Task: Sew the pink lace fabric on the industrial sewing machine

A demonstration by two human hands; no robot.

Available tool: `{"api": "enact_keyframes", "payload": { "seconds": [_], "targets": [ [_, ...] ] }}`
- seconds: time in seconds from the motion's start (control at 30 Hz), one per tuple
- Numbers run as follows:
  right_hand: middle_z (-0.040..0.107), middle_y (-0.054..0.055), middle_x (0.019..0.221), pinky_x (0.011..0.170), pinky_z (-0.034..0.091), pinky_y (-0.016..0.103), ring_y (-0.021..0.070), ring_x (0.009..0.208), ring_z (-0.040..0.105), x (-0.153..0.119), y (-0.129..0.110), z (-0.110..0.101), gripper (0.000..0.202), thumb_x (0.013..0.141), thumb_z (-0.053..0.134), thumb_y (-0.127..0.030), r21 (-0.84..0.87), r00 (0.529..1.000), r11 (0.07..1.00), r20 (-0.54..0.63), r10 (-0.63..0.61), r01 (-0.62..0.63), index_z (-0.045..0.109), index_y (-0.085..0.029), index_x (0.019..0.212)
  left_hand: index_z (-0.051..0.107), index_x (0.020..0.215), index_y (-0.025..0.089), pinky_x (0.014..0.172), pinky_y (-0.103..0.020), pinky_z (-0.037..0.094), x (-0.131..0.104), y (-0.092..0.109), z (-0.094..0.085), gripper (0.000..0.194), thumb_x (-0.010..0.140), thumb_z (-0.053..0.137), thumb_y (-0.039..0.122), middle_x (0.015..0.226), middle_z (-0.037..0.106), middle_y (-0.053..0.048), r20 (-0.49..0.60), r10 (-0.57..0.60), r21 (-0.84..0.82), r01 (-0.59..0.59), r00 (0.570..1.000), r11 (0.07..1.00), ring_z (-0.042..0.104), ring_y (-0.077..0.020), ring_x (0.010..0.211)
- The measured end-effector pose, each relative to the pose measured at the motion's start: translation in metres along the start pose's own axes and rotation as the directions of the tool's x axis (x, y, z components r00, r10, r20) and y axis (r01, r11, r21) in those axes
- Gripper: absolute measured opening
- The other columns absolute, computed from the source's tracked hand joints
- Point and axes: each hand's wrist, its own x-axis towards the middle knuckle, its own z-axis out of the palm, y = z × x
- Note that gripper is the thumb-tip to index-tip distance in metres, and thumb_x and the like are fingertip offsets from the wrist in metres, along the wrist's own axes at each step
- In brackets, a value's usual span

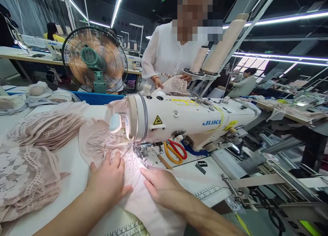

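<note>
Two bare hands press pale pink lace fabric [133, 167] flat under a white sewing machine [179, 121].
Left hand [107, 179] and right hand [160, 184] lie open, gripping nothing; fingertips near the needle risk a prick.

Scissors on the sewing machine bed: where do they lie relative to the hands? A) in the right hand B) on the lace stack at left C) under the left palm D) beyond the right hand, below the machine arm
D: the scissors lie on the bed under the sewing machine arm, past the right hand; both hands press flat on the lace fabric.
</note>
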Motion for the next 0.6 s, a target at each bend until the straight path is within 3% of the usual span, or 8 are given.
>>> {"api": "enact_keyframes", "payload": {
  "seconds": [0.13, 0.2, 0.4, 0.5, 0.6],
  "targets": [
    [0.073, 0.014, 0.108, 0.074, 0.044, 0.035, 0.0305, 0.099, 0.068, 0.009, -0.009, -0.006, 0.049, 0.096, 0.042, -0.028, -0.030, 0.994, 0.998, 0.088, 0.061, -0.058, 0.052, -0.019, 0.144, 0.038, 0.154, 0.019, 0.094, -0.071, 0.048, 0.012, -0.011, 0.001, 0.072, 0.091, 0.058, 0.047, 0.167, 0.010, -0.019, 0.052, -0.107, -0.040, 0.109, 0.993, 0.993, 0.022, -0.0505, 0.148],
    [0.074, 0.015, 0.108, 0.073, 0.044, 0.036, 0.0319, 0.100, 0.068, 0.014, -0.013, -0.010, 0.054, 0.097, 0.041, -0.029, -0.051, 0.989, 0.995, 0.117, 0.094, -0.088, 0.046, -0.020, 0.150, 0.038, 0.155, 0.021, 0.094, -0.067, 0.050, 0.019, -0.019, 0.002, 0.073, 0.090, 0.061, 0.046, 0.168, 0.006, -0.019, 0.033, -0.111, -0.079, 0.113, 0.993, 0.990, 0.024, -0.0511, 0.147],
    [0.075, 0.015, 0.104, 0.070, 0.045, 0.037, 0.0337, 0.096, 0.070, 0.021, -0.020, -0.011, 0.056, 0.097, 0.042, -0.031, -0.100, 0.984, 0.989, 0.133, 0.118, -0.106, 0.042, -0.021, 0.153, 0.051, 0.147, 0.021, 0.113, -0.058, 0.040, 0.044, -0.053, 0.008, 0.077, 0.078, 0.076, 0.042, 0.166, 0.019, -0.021, -0.162, 0.006, -0.233, -0.044, 0.987, 0.972, 0.028, -0.0471, 0.147],
    [0.075, 0.015, 0.101, 0.067, 0.044, 0.036, 0.0332, 0.093, 0.070, 0.021, -0.019, -0.008, 0.055, 0.097, 0.042, -0.029, -0.105, 0.987, 0.989, 0.110, 0.113, -0.102, 0.045, -0.020, 0.151, 0.050, 0.148, 0.023, 0.118, -0.054, 0.033, 0.055, -0.066, 0.012, 0.079, 0.076, 0.077, 0.043, 0.166, 0.021, -0.018, -0.177, 0.050, -0.282, -0.099, 0.983, 0.954, 0.023, -0.0443, 0.150],
    [0.075, 0.014, 0.102, 0.066, 0.042, 0.036, 0.0322, 0.093, 0.070, 0.019, -0.018, -0.004, 0.054, 0.097, 0.042, -0.029, -0.104, 0.989, 0.990, 0.096, 0.109, -0.099, 0.045, -0.020, 0.151, 0.050, 0.148, 0.023, 0.117, -0.055, 0.035, 0.062, -0.072, 0.014, 0.078, 0.077, 0.075, 0.045, 0.166, 0.019, -0.018, -0.173, 0.054, -0.309, -0.107, 0.983, 0.945, 0.025, -0.0449, 0.149]
  ]
}}
